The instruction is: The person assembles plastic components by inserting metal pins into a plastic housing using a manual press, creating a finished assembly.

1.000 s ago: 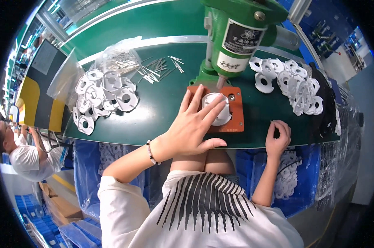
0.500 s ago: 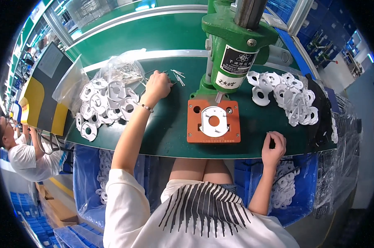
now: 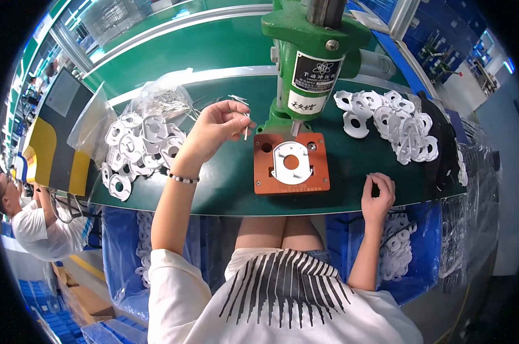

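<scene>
My left hand (image 3: 219, 127) is raised over the left half of the bench, pinching a thin metal pin (image 3: 247, 129) between thumb and fingers. Behind it, more loose pins (image 3: 236, 100) lie on the green top. In front of me a white plastic plate (image 3: 282, 166) with a round hole rests flat in an orange fixture block (image 3: 260, 179). Above this block stands the green hand press (image 3: 319, 34), its metal tip (image 3: 296, 127) apart from the plate. My right hand (image 3: 378, 195) is near the bench's front edge, fingers curled to the thumb, with nothing visible in them.
White plastic plates are heaped on the left (image 3: 132, 146) and right (image 3: 405, 127) of the bench. A plastic bag of pins (image 3: 166, 100) lies behind the left heap. Blue lined bins (image 3: 122, 275) sit below the bench edge. Another person (image 3: 44, 232) sits at far left.
My left hand has come from the loose pins toward me and slightly right, now holding a pin up. My right hand has hardly moved. The whole view has shifted slightly.
</scene>
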Demonstrator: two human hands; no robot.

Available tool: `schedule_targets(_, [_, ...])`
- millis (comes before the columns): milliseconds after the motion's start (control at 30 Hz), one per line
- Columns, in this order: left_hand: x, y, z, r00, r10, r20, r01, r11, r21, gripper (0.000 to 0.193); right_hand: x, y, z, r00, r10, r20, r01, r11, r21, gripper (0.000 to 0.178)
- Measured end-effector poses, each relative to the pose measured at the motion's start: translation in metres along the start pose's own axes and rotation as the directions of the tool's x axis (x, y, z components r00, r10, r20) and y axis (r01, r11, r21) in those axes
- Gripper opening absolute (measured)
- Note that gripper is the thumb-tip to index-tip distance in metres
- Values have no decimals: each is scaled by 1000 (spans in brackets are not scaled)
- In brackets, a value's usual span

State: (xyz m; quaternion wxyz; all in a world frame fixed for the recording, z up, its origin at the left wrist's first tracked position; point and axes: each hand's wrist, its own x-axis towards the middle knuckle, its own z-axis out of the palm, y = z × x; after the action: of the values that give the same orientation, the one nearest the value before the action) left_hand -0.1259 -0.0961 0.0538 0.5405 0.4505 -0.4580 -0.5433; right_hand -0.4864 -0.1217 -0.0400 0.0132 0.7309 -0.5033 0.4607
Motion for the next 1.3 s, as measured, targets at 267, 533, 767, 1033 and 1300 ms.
schedule_targets(267, [-18, 11, 30, 995, 67, 73, -64, 997, -44, 15, 3, -5, -5, 1000, -18, 13, 18, 999, 36, 3])
schedule_targets(533, [-33, 5, 65, 984, 161, 70, -152, 981, -122, 27, 18, -82, -22, 987, -148, -57, 158, 934, 321, 14])
schedule_targets(767, [-14, -11, 70, 945, 303, -123, -284, 947, 147, 14, 23, -99, -10, 975, -224, 5, 204, 897, 393, 19])
schedule_targets(1033, [1, -37, 74, 862, 495, -104, -400, 793, 459, 11, 4, -120, 5, 906, -387, 174, 300, 874, 382, 23])
schedule_targets(1300, [2, -42, 73, 854, 510, -103, -400, 771, 495, 9, 3, -120, 6, 919, -355, 175, 259, 874, 411, 23])
